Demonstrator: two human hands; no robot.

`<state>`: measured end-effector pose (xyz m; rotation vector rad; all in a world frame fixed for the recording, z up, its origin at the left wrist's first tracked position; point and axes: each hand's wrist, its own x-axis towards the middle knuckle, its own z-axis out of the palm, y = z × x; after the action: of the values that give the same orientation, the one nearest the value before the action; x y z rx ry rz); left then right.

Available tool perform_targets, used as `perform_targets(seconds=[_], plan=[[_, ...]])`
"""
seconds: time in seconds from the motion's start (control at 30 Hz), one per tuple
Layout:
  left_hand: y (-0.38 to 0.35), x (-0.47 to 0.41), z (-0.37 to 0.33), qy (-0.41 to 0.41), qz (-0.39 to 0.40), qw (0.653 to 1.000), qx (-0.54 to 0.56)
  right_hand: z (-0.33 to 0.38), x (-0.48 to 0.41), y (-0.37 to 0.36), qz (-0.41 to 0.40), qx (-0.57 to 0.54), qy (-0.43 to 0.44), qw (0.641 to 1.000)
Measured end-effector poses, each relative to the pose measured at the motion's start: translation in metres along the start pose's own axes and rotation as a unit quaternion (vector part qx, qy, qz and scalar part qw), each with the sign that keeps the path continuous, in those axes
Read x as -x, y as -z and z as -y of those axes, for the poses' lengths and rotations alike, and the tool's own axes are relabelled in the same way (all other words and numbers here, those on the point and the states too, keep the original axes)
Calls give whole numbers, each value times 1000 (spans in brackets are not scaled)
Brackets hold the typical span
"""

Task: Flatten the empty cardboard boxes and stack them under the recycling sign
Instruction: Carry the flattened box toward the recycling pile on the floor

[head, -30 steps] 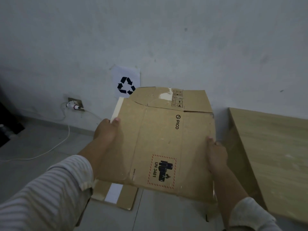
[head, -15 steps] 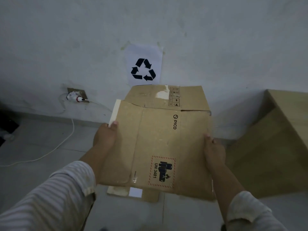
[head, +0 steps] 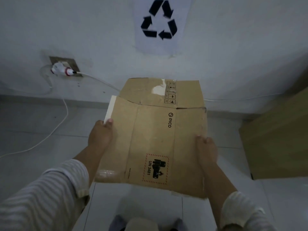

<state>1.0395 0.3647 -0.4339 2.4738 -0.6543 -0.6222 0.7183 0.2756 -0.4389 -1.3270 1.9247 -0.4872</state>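
Observation:
A flattened brown cardboard box (head: 155,134), printed with PICO and a UN 3481 battery label, lies level in front of me over the tiled floor. My left hand (head: 100,135) grips its left edge, thumb on top. My right hand (head: 206,149) grips its right edge. The white paper recycling sign (head: 160,22) hangs on the wall straight above the box's far end. The box hides whatever lies on the floor under it.
A wooden cabinet (head: 280,139) stands against the wall at right. A wall socket with a white plug (head: 63,69) sits at left, and its white cable (head: 55,129) trails across the floor. Grey floor tiles (head: 33,124) spread to the left.
I have come closer to the wall, so the sign now stands larger and higher. The box has moved in under the sign. The other flat cardboard seen on the floor is now hidden.

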Motion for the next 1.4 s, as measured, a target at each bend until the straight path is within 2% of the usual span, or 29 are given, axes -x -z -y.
perform_targets(seconds=[0.5,0.67,0.83,0.93,1.2,1.4], plan=[[-270,-111,198,19,-2,1000,-22,-211,-125,-243,7,17,-18,1000],[-331,-143,233,26,38,999,4,-255,-161,-295,46,13,-29,998],[-358,-156,248,38,94,994,28,-266,-172,-313,106,11,-32,994],[-359,-153,260,51,96,994,14,-269,-170,-311,117,25,-15,993],[-370,-157,294,73,146,971,-173,-295,-176,-328,126,176,-23,976],[-376,-161,299,95,174,959,-200,-307,-180,-332,172,218,-1,961]])
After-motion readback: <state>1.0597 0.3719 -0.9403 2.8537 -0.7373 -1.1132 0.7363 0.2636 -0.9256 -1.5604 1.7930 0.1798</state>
